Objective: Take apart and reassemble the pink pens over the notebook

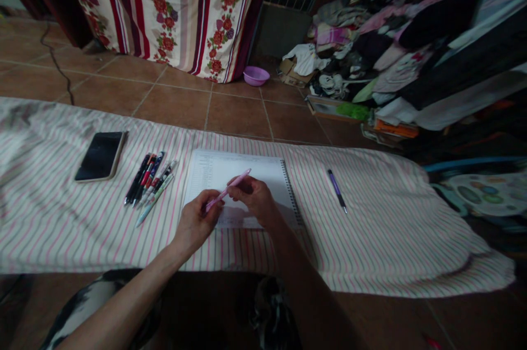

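Above an open spiral notebook (255, 166), both hands hold a pink pen (224, 193) that slants up to the right. My left hand (200, 215) is closed on its lower left end. The fingers of my right hand (254, 199) pinch it nearer the upper right end. The notebook has its wire spiral on the right edge, and small print runs along its left side and top. Left of the notebook lies a bunch of several pens (148, 181). A purple pen (337, 190) with a dark grip lies alone to the right.
A striped cloth (382, 229) covers the low table. Toward its left end lies a phone (101, 156), dark screen up. Beyond are a tiled floor (177, 100), a floral curtain (164, 9), a purple basin (256, 76) and heaped clothes (370, 45). A small chair (486, 193) stands at right.
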